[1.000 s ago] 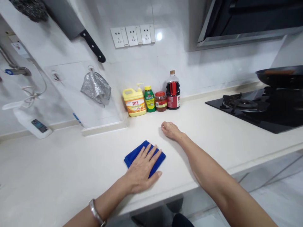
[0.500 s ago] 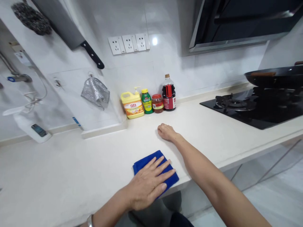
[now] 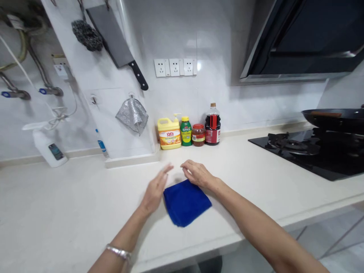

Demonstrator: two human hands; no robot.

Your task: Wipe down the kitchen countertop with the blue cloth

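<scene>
A folded blue cloth [image 3: 186,203] lies on the cream countertop [image 3: 71,204] near its front edge. My left hand [image 3: 156,188] hovers edge-on just left of the cloth, its fingers stretched out and holding nothing. My right hand [image 3: 197,174] rests at the cloth's far corner, fingers curled down onto it; whether it grips the cloth is not clear.
A yellow detergent jug [image 3: 169,133], a green bottle [image 3: 186,131], a red-lidded jar [image 3: 198,134] and a dark sauce bottle [image 3: 212,124] stand against the back wall. A black gas hob [image 3: 309,151] with a pan [image 3: 334,117] is at the right. A cleaver [image 3: 119,41] and silver cloth [image 3: 132,115] hang on the wall.
My left hand has lifted off the blue cloth and turned on edge beside it. My right hand has moved from the bare counter to the cloth's far corner. The camera tilted up.
</scene>
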